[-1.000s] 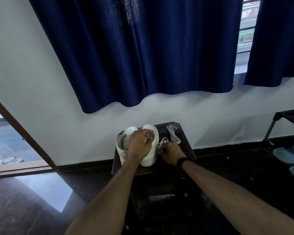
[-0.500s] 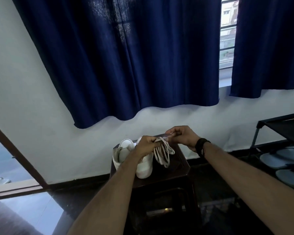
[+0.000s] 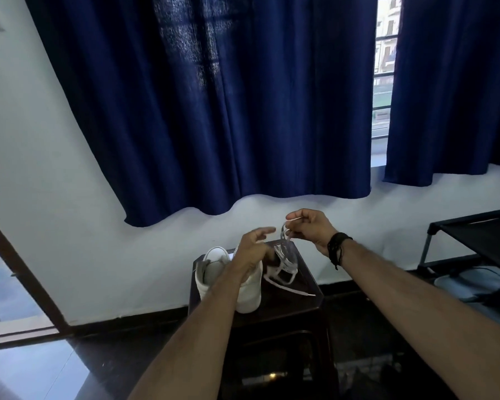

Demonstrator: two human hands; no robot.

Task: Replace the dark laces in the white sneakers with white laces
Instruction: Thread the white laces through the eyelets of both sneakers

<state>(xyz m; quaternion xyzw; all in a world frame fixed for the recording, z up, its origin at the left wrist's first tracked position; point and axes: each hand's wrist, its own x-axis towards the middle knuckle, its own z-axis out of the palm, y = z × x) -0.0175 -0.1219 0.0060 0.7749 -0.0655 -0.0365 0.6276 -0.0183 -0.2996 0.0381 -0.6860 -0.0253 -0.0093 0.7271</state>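
- A pair of white sneakers [image 3: 250, 290] stands side by side on a dark stool [image 3: 292, 310], toes pointing toward the viewer, at the stool's 9 o'clock side.
- The sneakers are low and plain white, with smooth uppers and thick white soles. The left one [image 3: 211, 272] has an open collar and a grey tongue; the view does not show whether either shoe has a lace in its eyelets.
- A bundle of white laces [image 3: 285, 262] hangs in loose loops above the stool, at 3 o'clock from the sneakers. They are flat and pale, blurred by motion.
- One lace end [image 3: 293, 290] trails down onto the stool top and runs toward 4 o'clock, finishing in a small tip.
- The right hand [image 3: 311, 230] is raised above the stool's far edge, at 1 o'clock from the sneakers. Its fingers are curled closed, pinching a lace end at the top of the bundle, with a short tip poking out toward 9 o'clock.
- A dark band [image 3: 337, 248] wraps the right wrist.
- The left hand [image 3: 253, 246] is over the right sneaker, at 9 o'clock from the bundle. Its index finger points toward 3 o'clock; the other fingers curl near the loops, too blurred to tell whether they grip them.
- The stool sits against a white wall [image 3: 55, 197], under a navy curtain [image 3: 214, 111].
- At 3 o'clock from the stool, a black rack [image 3: 474, 235] holds pale footwear [image 3: 479, 284] on its lower level.
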